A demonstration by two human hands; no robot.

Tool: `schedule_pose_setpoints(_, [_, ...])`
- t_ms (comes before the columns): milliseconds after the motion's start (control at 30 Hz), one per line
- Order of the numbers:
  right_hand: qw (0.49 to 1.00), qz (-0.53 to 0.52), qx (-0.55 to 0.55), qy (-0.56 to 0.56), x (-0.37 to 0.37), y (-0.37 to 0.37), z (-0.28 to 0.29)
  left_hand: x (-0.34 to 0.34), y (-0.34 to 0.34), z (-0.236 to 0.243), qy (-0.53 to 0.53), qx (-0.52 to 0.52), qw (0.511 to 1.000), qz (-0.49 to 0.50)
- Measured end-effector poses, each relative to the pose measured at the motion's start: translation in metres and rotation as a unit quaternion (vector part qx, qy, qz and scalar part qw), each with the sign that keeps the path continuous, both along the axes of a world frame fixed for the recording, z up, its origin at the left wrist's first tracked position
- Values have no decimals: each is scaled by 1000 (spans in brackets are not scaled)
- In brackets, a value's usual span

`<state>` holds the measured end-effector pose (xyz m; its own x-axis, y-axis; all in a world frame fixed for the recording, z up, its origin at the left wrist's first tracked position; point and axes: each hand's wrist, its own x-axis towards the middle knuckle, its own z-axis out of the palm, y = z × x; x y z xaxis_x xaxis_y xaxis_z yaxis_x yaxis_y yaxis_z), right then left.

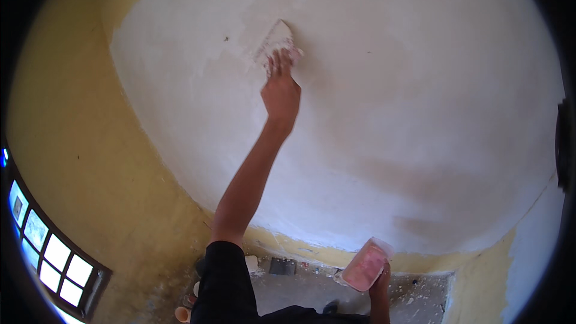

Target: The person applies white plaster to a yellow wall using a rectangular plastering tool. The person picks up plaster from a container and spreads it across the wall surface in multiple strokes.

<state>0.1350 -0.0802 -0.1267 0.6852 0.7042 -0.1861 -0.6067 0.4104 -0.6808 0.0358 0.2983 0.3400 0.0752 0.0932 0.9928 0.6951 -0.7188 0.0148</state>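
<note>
My left hand point(280, 93) is stretched high up the wall, its fingers closed on a plaster-smeared putty spreader point(278, 39). The spreader looks roughly triangular and lies against the pale coated wall point(384, 120); white and pinkish paste covers it. Damp-looking darker patches spread around it. Low on the right, my right hand point(380, 285) grips the side of a pinkish rectangular plastic tub point(366, 266). Its inside is smeared with pale paste, and it is held away from the wall's upper part.
A yellow wall point(78, 114) meets the coated one on the left, with a barred window point(57, 252) low in it. Along the floor point(312, 291) lie a dark grey block point(282, 266), a terracotta-coloured pot point(182, 314) and scattered crumbs. A dark object point(563, 144) juts in at the right edge.
</note>
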Motion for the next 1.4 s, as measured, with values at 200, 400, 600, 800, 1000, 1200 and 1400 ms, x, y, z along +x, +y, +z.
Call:
schedule_pose_setpoints(200, [998,-37,-41,3,1,3,-4,33,-58,-113,139,33,985,-94])
schedule_pose_setpoints(400, [999,-34,-32,21,-6,0,-3,-1,-91,-170,282,34,950,-128])
schedule_pose_setpoints(600, [999,-22,-23,13,2,-2,-5,-7,-50,-80,61,84,990,-98])
schedule_pose_setpoints(800, [1000,-17,-10,14,-8,2,-8,16,-10,-132,205,50,977,-13])
schedule_pose_setpoints(1000, [999,-23,-14,26,-6,-2,-5,-24,-79,-201,302,-23,940,-158])
schedule_pose_setpoints(1200, [999,-29,-29,19,1,-3,3,-56,-43,-76,-36,-48,993,-106])
schedule_pose_setpoints(1400, [999,-26,-15,13,4,-2,-9,-46,-1,3,-163,-221,961,-39])
